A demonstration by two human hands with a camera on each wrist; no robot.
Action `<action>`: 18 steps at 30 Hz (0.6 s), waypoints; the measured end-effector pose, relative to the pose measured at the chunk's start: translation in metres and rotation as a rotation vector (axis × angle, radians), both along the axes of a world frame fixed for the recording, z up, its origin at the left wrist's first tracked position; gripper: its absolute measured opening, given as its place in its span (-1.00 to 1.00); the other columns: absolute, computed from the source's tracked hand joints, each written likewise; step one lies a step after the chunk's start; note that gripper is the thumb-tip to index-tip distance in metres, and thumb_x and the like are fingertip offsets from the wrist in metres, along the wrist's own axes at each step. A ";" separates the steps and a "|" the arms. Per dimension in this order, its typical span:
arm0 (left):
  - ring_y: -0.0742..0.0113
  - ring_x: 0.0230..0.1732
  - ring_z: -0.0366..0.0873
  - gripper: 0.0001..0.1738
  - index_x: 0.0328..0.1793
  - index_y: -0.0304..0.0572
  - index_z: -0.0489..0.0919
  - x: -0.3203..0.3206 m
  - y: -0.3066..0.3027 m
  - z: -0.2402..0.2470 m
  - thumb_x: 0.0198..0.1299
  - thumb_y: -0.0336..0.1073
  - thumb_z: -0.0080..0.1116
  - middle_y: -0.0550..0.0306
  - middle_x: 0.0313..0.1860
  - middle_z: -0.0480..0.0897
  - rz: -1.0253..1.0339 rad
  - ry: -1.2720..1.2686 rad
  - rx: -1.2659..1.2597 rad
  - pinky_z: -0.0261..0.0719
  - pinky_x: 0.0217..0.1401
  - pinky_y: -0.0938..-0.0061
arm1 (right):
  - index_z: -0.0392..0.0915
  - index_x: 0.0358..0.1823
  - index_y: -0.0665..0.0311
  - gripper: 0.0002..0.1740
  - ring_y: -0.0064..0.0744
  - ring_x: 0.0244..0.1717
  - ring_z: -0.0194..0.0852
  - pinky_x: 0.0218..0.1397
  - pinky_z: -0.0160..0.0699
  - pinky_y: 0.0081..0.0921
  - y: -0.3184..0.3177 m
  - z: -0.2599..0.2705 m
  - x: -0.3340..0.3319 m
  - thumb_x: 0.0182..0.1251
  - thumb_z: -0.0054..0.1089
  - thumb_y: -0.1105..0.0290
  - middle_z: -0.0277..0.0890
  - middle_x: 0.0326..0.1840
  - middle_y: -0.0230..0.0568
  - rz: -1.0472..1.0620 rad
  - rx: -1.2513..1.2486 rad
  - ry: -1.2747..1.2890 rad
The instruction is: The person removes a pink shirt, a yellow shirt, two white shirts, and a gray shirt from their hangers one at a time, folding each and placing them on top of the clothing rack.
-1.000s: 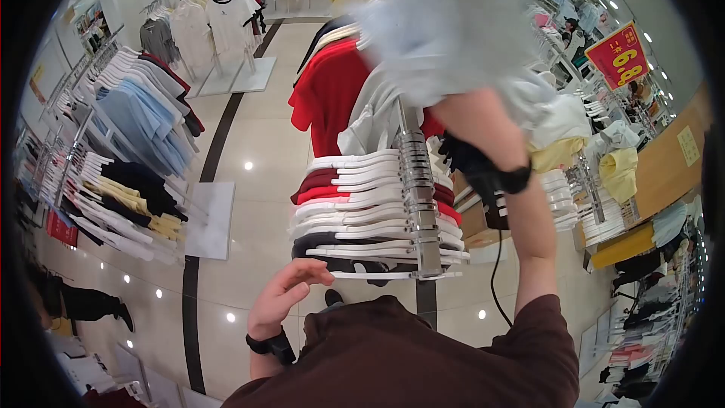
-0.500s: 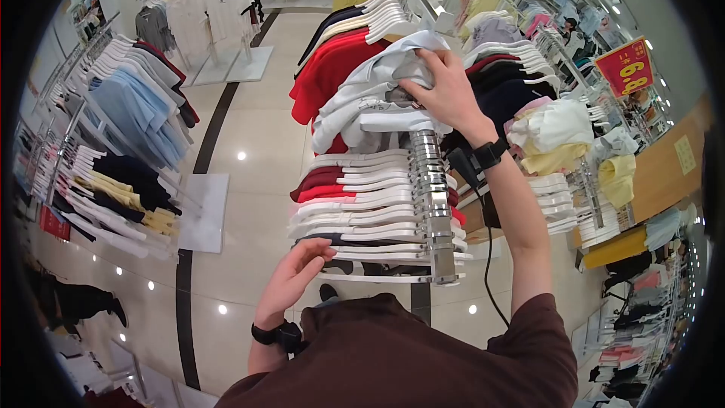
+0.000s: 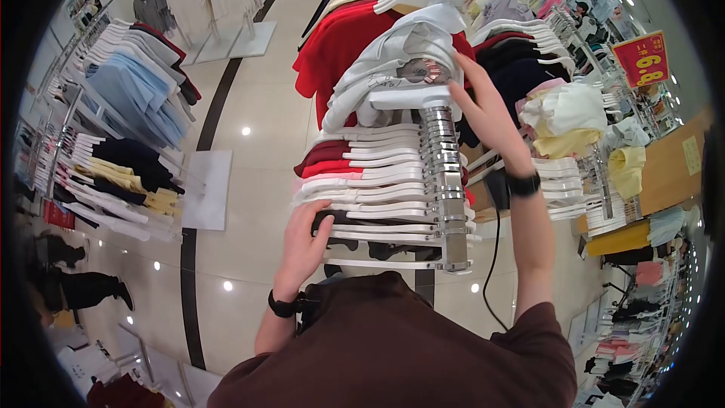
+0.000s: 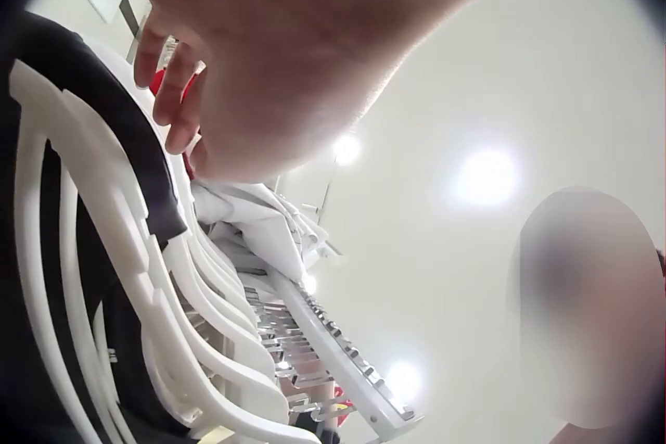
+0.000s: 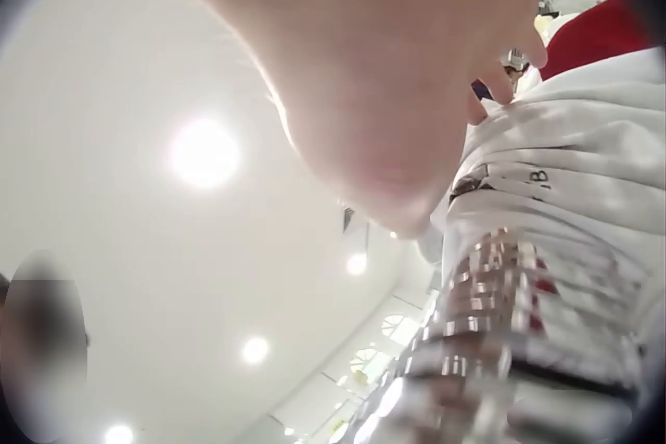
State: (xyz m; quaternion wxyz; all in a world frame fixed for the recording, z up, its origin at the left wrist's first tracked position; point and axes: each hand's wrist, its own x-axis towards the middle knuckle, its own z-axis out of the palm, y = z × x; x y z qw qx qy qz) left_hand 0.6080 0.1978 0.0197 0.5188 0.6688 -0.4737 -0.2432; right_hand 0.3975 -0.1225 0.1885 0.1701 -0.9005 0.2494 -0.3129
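A pale grey-white shirt (image 3: 377, 68) with a printed patch lies bunched across the top of a clothes rail (image 3: 451, 215). My right hand (image 3: 491, 117) is at its right side, fingers extended along the cloth; the right wrist view shows the fingertips beside the shirt's folds (image 5: 583, 153). My left hand (image 3: 303, 245) is by the left ends of the near white hangers (image 3: 385, 230), thumb apart and fingers loosely bent against the hung garments. In the left wrist view those fingers (image 4: 172, 90) are partly hidden behind the palm, above a dark garment (image 4: 114, 100) on a hanger.
Red shirts (image 3: 340, 53) hang on the rail beyond the bunched shirt. On the right stand another full rack with dark shirts (image 3: 521, 79) and a red price sign (image 3: 640, 59). Blue shirts (image 3: 136, 94) hang on racks to the left. A cable (image 3: 495, 272) dangles from my right wrist.
The shirt came down from a raised, blurred position onto the rail. My right hand has let go its pinch and moved to the shirt's right side. My left hand has moved forward along the hangers.
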 end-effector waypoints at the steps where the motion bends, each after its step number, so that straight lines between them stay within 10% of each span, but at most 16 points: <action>1: -0.05 0.19 0.64 -0.68 0.29 -0.28 0.64 0.002 0.004 -0.005 0.48 -0.35 0.23 -0.08 0.16 0.72 0.043 -0.073 -0.016 0.59 0.30 0.20 | 0.33 0.63 0.38 -0.32 0.04 0.62 0.36 0.68 0.25 -0.22 0.022 -0.006 -0.018 0.66 0.17 0.15 0.38 0.61 0.19 0.003 0.033 -0.056; 5: -0.09 0.28 0.61 -0.69 0.28 -0.25 0.66 0.010 0.006 -0.021 0.48 -0.35 0.22 -0.09 0.25 0.69 0.076 -0.107 -0.034 0.55 0.39 0.16 | 0.37 0.62 0.35 -0.40 0.01 0.62 0.37 0.68 0.25 -0.19 0.087 -0.064 -0.094 0.67 0.13 0.26 0.42 0.59 0.14 -0.174 0.447 -0.015; 18: -0.23 0.35 0.49 -0.48 0.42 -0.33 0.57 0.025 -0.172 0.013 0.58 -0.07 0.06 -0.21 0.28 0.64 -0.271 -0.519 -0.105 0.40 0.49 0.05 | 0.41 0.57 0.32 -0.38 0.16 0.57 0.36 0.65 0.29 -0.14 0.035 -0.174 -0.117 0.68 0.11 0.09 0.42 0.55 0.20 -0.305 0.351 0.103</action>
